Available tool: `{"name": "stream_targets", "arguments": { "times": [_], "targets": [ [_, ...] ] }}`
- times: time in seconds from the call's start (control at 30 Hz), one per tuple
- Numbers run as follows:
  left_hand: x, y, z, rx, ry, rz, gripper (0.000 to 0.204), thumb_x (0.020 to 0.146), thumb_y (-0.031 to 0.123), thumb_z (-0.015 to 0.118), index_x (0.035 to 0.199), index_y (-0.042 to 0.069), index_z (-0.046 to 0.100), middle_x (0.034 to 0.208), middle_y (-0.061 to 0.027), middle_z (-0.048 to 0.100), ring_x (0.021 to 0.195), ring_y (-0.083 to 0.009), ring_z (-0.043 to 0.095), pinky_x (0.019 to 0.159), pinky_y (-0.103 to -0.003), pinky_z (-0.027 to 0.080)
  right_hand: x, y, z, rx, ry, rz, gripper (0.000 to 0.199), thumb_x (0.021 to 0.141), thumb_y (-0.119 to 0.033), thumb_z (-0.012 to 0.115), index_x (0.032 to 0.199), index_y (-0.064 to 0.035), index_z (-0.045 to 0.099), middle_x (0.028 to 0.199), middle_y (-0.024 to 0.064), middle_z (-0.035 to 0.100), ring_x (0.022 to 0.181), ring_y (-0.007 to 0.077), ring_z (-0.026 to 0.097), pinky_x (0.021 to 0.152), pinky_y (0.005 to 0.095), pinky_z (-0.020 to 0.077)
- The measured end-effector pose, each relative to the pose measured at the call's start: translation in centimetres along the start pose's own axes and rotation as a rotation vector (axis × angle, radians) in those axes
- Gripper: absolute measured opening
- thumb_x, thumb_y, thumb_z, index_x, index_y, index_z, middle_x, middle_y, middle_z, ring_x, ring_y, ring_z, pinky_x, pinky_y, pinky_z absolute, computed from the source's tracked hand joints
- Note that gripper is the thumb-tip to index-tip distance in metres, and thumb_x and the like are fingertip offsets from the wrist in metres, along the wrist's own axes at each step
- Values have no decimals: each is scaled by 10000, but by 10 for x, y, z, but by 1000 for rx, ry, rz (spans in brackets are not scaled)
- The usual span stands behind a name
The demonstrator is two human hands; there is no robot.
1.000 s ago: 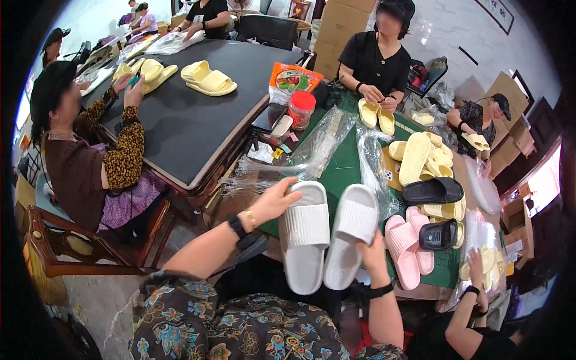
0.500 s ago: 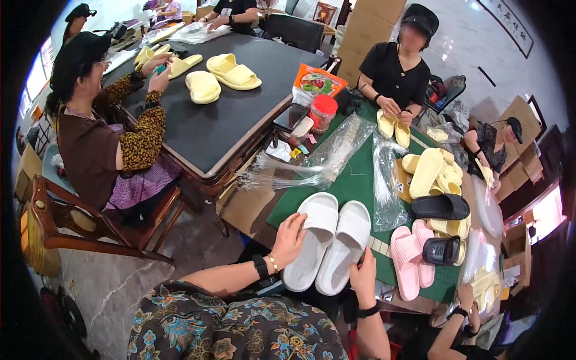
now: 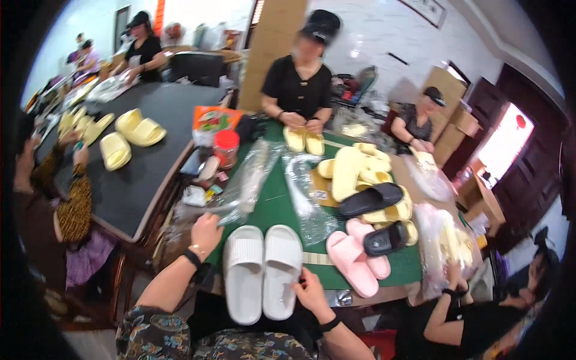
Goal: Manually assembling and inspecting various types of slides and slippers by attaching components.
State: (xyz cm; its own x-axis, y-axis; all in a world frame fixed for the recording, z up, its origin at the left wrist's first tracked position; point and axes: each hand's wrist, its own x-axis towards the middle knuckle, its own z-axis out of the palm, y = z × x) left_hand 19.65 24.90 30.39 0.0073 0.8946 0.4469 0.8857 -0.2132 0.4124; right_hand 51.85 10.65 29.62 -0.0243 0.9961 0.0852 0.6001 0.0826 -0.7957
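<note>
A pair of light grey slippers (image 3: 245, 282) stands side by side at the near edge of the table, toes pointing at me. My right hand (image 3: 312, 294) grips the outer side of the right-hand slipper (image 3: 282, 288). My left hand (image 3: 207, 233) is off the pair, just left of it, with its fingers curled at the end of a clear plastic bag (image 3: 249, 186) of thin white strands. Whatever those fingers hold is hidden. Pink slippers (image 3: 354, 264) and a black slipper (image 3: 384, 240) lie to the right.
Yellow slippers (image 3: 348, 174) and another black slipper (image 3: 371, 201) are piled beyond. A red-lidded jar (image 3: 226, 149) stands far left on the green mat (image 3: 270, 207). Across the table a person (image 3: 297, 90) handles yellow slippers; others work at the left, right and back.
My left hand has left the grey slipper and moved to the strand bag. My right hand stays on the pair, which now stands more upright in view. The view has swung right.
</note>
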Motion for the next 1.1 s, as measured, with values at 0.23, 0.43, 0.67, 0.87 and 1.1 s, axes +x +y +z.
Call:
{"name": "stream_targets", "arguments": {
  "times": [0.23,0.43,0.67,0.87,1.1],
  "targets": [
    [10,-23,34,190,-68,92,137,810,106,543,707,70,626,746,-127,608,715,-321,636,616,-436,516,10,2,7,0,-42,35,557,845,-191,640,1326,18,454,1038,236,568,913,339,591,791,377,501],
    [15,-20,30,156,-166,-14,121,818,179,599,777,82,658,804,-127,622,818,-337,626,730,-446,512,10,-1,-1,59,-27,43,525,815,-117,666,1305,-27,500,1043,201,565,841,283,611,726,343,518],
    [31,-14,2,-128,-208,-140,142,780,158,621,811,52,709,792,-145,674,791,-339,644,723,-426,515,10,1,1,87,-21,45,529,808,-88,658,1310,-25,507,1040,158,553,774,216,598,721,325,508],
    [40,-21,-11,-264,-130,-149,133,796,147,622,818,36,694,772,-167,672,743,-337,656,687,-412,517,8,2,1,110,-25,67,510,822,-95,632,1308,-9,505,1055,150,552,810,206,606,744,318,511],
    [61,-18,-83,-799,-199,-456,118,906,116,565,871,11,606,749,-27,616,600,-100,586,522,-253,489,11,17,0,316,-73,190,446,825,-93,633,1250,16,548,1081,133,564,819,179,609,736,310,518]
  ]
}}
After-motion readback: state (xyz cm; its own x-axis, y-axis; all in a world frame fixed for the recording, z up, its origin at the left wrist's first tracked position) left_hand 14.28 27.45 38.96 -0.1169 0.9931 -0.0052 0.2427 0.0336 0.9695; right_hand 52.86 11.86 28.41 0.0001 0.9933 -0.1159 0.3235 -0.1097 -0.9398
